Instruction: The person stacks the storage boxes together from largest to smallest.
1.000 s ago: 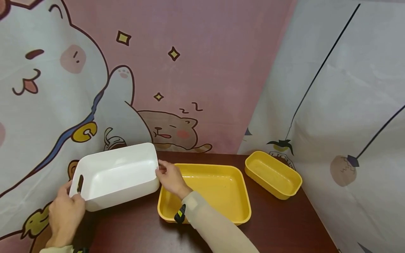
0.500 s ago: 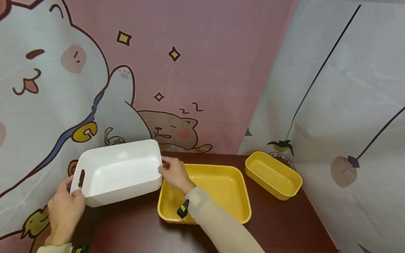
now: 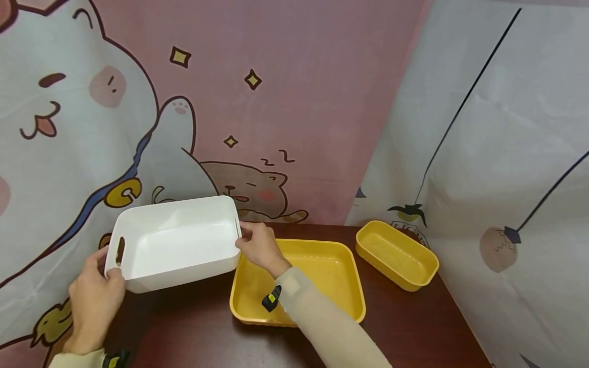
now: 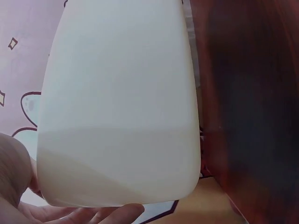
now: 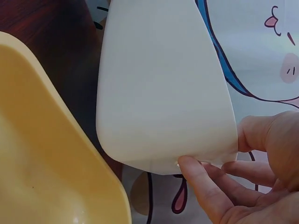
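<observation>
A white rectangular plastic bin with a slot handle at its end hangs tilted above the left of the table, its hollow side facing the head camera. My left hand grips the left end by the slot, thumb on the near corner. At the opposite end my right hand pinches the bin's edge, above the left part of a large yellow tray. Both wrist views show the smooth underside of the bin. In the right wrist view, fingertips press the end wall.
A smaller yellow tray stands at the back right by the wall cloth. The dark red-brown table meets a pink printed cloth behind and a white printed cloth on the right.
Both hands still hold the white bin, which has risen somewhat and shifted to the right. The right hand moved right with it; the yellow trays stayed put.
</observation>
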Action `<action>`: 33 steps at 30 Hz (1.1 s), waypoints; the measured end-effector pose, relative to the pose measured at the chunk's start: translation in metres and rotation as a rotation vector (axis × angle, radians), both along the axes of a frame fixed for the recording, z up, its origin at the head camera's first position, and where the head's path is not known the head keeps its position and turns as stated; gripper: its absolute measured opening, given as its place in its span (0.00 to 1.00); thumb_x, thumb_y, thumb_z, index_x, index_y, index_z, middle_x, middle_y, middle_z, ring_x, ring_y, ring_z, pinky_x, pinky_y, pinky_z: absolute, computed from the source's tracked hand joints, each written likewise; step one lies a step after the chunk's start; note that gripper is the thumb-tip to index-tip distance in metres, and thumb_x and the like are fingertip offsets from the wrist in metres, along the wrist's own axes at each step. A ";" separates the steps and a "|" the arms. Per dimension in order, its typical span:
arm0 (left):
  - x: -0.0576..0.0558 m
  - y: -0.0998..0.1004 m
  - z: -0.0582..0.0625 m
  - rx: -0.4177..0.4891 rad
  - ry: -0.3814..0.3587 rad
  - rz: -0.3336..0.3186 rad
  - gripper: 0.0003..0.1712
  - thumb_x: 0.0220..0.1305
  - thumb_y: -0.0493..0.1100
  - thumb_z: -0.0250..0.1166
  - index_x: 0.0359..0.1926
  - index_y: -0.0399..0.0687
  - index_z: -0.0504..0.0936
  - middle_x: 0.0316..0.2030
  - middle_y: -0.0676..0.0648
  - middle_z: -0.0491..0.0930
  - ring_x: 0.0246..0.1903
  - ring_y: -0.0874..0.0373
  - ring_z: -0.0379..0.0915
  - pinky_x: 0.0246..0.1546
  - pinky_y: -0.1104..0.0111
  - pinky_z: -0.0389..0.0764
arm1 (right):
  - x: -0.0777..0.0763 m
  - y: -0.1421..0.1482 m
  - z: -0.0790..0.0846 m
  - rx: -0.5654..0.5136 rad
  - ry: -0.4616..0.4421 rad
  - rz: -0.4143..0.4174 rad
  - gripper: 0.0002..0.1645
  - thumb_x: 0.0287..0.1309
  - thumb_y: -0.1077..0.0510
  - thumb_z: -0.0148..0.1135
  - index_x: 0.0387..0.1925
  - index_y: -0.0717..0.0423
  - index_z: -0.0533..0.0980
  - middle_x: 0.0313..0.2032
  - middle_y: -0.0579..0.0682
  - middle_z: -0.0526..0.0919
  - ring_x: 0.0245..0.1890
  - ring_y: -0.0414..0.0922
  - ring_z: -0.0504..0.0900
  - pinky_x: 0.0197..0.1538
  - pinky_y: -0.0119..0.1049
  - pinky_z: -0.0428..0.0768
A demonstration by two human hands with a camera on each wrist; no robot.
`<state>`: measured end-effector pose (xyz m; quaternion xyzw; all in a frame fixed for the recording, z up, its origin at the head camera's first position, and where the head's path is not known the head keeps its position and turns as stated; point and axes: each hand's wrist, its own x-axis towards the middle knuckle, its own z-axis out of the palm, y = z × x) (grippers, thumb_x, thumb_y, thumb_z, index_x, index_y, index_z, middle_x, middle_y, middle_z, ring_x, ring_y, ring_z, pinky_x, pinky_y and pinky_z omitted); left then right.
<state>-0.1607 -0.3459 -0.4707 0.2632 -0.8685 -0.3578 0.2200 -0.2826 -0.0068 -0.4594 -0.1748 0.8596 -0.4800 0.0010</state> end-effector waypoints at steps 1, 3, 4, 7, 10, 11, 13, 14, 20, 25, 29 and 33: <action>0.000 0.001 0.001 -0.006 0.009 -0.001 0.39 0.79 0.40 0.51 0.88 0.39 0.69 0.76 0.25 0.80 0.75 0.17 0.73 0.72 0.25 0.70 | 0.000 0.001 0.002 0.000 0.004 -0.001 0.32 0.77 0.62 0.72 0.78 0.51 0.83 0.55 0.54 0.97 0.39 0.41 0.85 0.38 0.25 0.85; 0.000 0.003 0.005 -0.013 0.026 -0.003 0.39 0.79 0.40 0.51 0.88 0.39 0.70 0.76 0.25 0.81 0.74 0.17 0.73 0.71 0.25 0.70 | 0.000 0.003 0.004 0.001 0.018 -0.005 0.32 0.77 0.63 0.73 0.78 0.52 0.84 0.56 0.54 0.97 0.40 0.41 0.85 0.39 0.25 0.85; 0.000 0.004 0.006 -0.015 0.035 -0.004 0.39 0.79 0.40 0.51 0.88 0.39 0.71 0.76 0.25 0.81 0.74 0.17 0.73 0.72 0.25 0.70 | 0.001 0.004 0.006 0.004 0.028 -0.007 0.31 0.77 0.63 0.73 0.78 0.52 0.84 0.56 0.54 0.97 0.41 0.42 0.85 0.39 0.24 0.85; 0.000 0.006 0.011 -0.015 0.052 -0.006 0.39 0.79 0.40 0.52 0.87 0.41 0.72 0.76 0.26 0.81 0.74 0.17 0.73 0.72 0.25 0.70 | 0.001 0.007 0.012 0.010 0.053 -0.015 0.31 0.76 0.63 0.74 0.77 0.52 0.85 0.57 0.54 0.97 0.43 0.43 0.86 0.38 0.24 0.84; 0.001 0.010 0.015 -0.013 0.051 -0.009 0.38 0.80 0.40 0.52 0.88 0.41 0.71 0.76 0.27 0.82 0.74 0.20 0.76 0.71 0.26 0.72 | 0.002 0.012 0.017 0.009 0.079 -0.016 0.31 0.74 0.63 0.75 0.75 0.54 0.85 0.59 0.55 0.97 0.44 0.44 0.89 0.36 0.25 0.84; 0.001 0.011 0.016 -0.010 0.048 -0.012 0.38 0.80 0.40 0.53 0.88 0.41 0.71 0.76 0.27 0.82 0.74 0.21 0.77 0.71 0.26 0.73 | 0.002 0.013 0.019 0.007 0.085 -0.015 0.31 0.74 0.63 0.74 0.75 0.54 0.86 0.60 0.55 0.97 0.45 0.45 0.90 0.36 0.25 0.83; 0.000 0.014 0.019 -0.005 0.040 -0.020 0.38 0.81 0.40 0.53 0.88 0.40 0.70 0.77 0.26 0.81 0.73 0.22 0.78 0.71 0.26 0.74 | 0.003 0.017 0.022 0.004 0.094 -0.011 0.31 0.74 0.64 0.74 0.75 0.54 0.86 0.62 0.55 0.96 0.46 0.46 0.92 0.36 0.26 0.85; 0.000 0.016 0.021 -0.003 0.040 -0.023 0.38 0.81 0.40 0.54 0.89 0.40 0.70 0.77 0.27 0.81 0.73 0.23 0.78 0.72 0.27 0.74 | 0.003 0.020 0.024 0.001 0.098 -0.008 0.30 0.74 0.64 0.74 0.75 0.54 0.86 0.62 0.55 0.96 0.46 0.47 0.93 0.36 0.26 0.86; -0.003 0.025 0.026 -0.027 0.065 -0.063 0.36 0.82 0.38 0.57 0.86 0.37 0.72 0.73 0.25 0.83 0.66 0.25 0.83 0.60 0.35 0.84 | 0.004 0.036 0.033 0.014 0.114 -0.005 0.30 0.74 0.64 0.73 0.75 0.53 0.86 0.61 0.55 0.97 0.48 0.50 0.95 0.40 0.28 0.88; -0.006 0.033 0.028 -0.045 0.063 -0.118 0.35 0.82 0.39 0.60 0.85 0.36 0.74 0.71 0.25 0.85 0.62 0.28 0.86 0.35 0.80 0.72 | 0.005 0.053 0.037 0.030 0.108 -0.015 0.29 0.73 0.64 0.75 0.73 0.55 0.87 0.63 0.57 0.95 0.44 0.51 0.95 0.34 0.27 0.84; -0.008 0.040 0.031 -0.029 0.050 -0.172 0.35 0.83 0.41 0.61 0.85 0.35 0.72 0.72 0.24 0.84 0.63 0.27 0.85 0.31 0.89 0.62 | 0.005 0.066 0.038 0.034 0.100 -0.023 0.29 0.73 0.64 0.75 0.73 0.57 0.87 0.66 0.58 0.94 0.43 0.53 0.95 0.31 0.29 0.83; -0.010 0.047 0.032 -0.038 0.077 -0.224 0.34 0.82 0.41 0.63 0.83 0.34 0.75 0.69 0.23 0.85 0.61 0.27 0.87 0.30 0.88 0.66 | 0.005 0.080 0.039 0.045 0.114 -0.040 0.28 0.72 0.64 0.76 0.72 0.57 0.88 0.64 0.57 0.95 0.49 0.53 0.97 0.38 0.32 0.90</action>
